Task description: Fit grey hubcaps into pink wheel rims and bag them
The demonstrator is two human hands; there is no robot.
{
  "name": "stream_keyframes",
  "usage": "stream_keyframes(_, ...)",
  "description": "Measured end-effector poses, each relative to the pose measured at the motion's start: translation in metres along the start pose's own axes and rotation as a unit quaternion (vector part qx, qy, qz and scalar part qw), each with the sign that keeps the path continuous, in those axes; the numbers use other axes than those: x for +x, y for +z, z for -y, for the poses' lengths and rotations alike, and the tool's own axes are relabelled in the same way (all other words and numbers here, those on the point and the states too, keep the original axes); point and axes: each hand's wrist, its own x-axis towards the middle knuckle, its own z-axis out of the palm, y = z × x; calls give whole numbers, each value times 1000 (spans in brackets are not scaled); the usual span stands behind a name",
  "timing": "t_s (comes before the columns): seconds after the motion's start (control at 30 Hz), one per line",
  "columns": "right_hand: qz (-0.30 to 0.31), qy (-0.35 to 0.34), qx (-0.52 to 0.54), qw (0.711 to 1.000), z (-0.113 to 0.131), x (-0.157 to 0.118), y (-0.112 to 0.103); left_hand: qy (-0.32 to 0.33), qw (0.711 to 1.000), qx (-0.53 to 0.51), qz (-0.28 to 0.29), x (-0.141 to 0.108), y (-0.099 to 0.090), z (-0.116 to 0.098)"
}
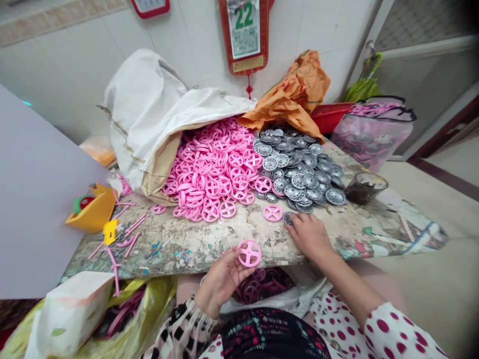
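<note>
Left hand [226, 273] of the person: thumb and fingers closed on the rim of one pink four-spoked ring [249, 253], held up in front of the heap of pink rings [209, 172]. Right hand [309, 237]: lowered to the bench [258, 232] in front of the heap and to its right, fingertips touching a grey disc [288, 216]; from where I stand, I cannot tell whether they grip it. One loose pink ring [272, 207] lies just off the heap's front right. Grey discs [303, 174] pile against the heap's right side; a dark cup [361, 192] stands farther right of it. Behind and right of the heap, an orange sack [295, 94]; behind and left, a white sack [145, 99], its mouth opening onto it. Thin pink sticks [133, 244] lie scattered to its left.
</note>
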Motion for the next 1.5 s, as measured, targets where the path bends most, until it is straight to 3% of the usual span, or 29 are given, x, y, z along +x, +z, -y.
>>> stream_keyframes(0.13, -11, 18, 1, 1000, -4, 0, -6, -26, 999, 5, 28, 5, 6, -5)
stream_keyframes(0.23, -74, 88, 103, 988, -2, -4, -17, -37, 999, 6, 25, 10, 12, -1)
stream_keyframes(0.3, -105, 119, 242, 957, 11, -11, -25, -31, 999, -8, 24, 14, 18, 5)
stream_keyframes(0.4, -80, 106, 403, 906, 41, -27, -30, -9, 999, -25, 36, 16, 31, 15)
stream_keyframes(0.47, -62, 58, 400, 913, 60, -38, -28, 9, 998, -29, 51, 15, 37, 21)
stream_keyframes(0.6, -57, -24, 297, 953, 78, -52, -19, 53, 996, -25, 74, 10, 41, 29)
stream_keyframes(0.73, -76, -18, 322, 944, 76, -55, -23, 64, 993, -29, 92, 5, 39, 30)
stream_keyframes(0.97, 83, 14, 489, 868, 63, -46, -36, 44, 989, -18, 143, 0, 45, 27)
stream_keyframes(1.27, 131, 139, 566, 802, 65, -53, -24, 55, 971, 200, 121, 5, 41, 36)
stream_keyframes(1.4, 120, 150, 596, 779, 68, -55, -22, 97, 956, 266, 77, 6, 40, 36)
stream_keyframes(1.5, 139, 146, 620, 758, 66, -54, -23, 103, 941, 311, 84, 5, 37, 34)
